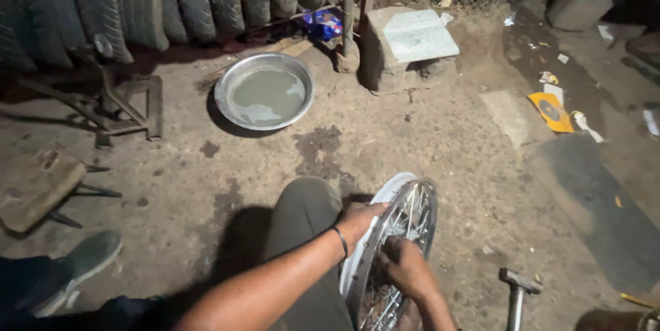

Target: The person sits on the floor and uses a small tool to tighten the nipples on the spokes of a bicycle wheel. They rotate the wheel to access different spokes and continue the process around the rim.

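Dim dirt floor [426, 138] — stained; tyres [172, 1] stacked behind; water basin [265, 92]; stone block [405, 46].

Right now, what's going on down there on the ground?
A person sits on the dirt ground with a spoked wheel upright against their knee. The left hand rests on the rim's top edge; the right hand is among the spokes, and whether it holds anything cannot be made out. A hammer lies to the right, untouched. Further off are a metal basin of cloudy water, a row of tyres and a stone block.
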The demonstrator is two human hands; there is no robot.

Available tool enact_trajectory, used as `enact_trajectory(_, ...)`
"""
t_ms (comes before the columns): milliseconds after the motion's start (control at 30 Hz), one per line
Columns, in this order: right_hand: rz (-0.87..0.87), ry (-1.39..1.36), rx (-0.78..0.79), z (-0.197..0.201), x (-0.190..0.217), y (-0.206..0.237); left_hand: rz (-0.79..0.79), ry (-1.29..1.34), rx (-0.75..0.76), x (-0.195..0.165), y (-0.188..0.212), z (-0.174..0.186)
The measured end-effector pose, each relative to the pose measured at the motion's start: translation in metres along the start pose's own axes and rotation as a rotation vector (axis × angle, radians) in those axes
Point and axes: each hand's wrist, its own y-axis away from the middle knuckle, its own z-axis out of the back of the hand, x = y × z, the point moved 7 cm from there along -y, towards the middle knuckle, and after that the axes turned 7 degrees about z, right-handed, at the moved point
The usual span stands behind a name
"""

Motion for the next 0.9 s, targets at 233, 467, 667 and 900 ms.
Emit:
enact_trajectory(233,0.015,0.197,-0.231,0.067,0.036,-0.01,0.15,0.17,0.415,0.003,0.007,-0.03)
enact_trajectory(467,-0.159,0.176,-0.069,0.029,0.017,0.005,0.055,0.035,0.084,-0.004,0.008,-0.006)
enact_trajectory(667,0.012,0.343,-0.011,0.006,0.004,-0.001,-0.036,0.031,0.058,-0.005,0.011,-0.004)
enact_trajectory(900,0.218,0.236,-0.297,0.081,0.055,-0.002,0.115,-0.013,0.07,0.005,0.006,-0.011)
